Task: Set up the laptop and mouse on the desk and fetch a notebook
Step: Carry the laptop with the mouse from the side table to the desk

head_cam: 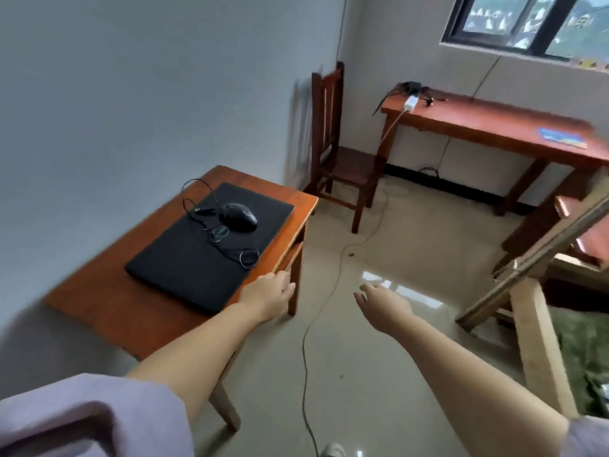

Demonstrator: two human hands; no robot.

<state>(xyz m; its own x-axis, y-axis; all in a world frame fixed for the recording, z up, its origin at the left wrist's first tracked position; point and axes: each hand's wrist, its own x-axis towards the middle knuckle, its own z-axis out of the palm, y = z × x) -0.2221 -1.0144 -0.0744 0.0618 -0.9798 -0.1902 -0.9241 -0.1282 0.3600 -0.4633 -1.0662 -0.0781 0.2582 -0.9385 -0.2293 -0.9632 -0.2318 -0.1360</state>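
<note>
A closed black laptop [204,255] lies flat on a small wooden desk [108,305] by the left wall. On its lid rests a black wired mouse [240,216] with its thin cable [211,230] coiled loosely beside it. My left hand [268,295] hovers at the desk's near right edge, just beyond the laptop's corner, fingers loosely curled and holding nothing. Over the floor to the right is my right hand [384,306], empty, with its fingers apart. A blue notebook [562,137] lies on the long wooden table [487,125] under the window.
A wooden chair [342,159] stands in the far corner. A white charger [410,103] and dark items sit on the long table's left end. A cable [306,341] trails across the tiled floor. A wooden frame [540,245] and bench stand at the right.
</note>
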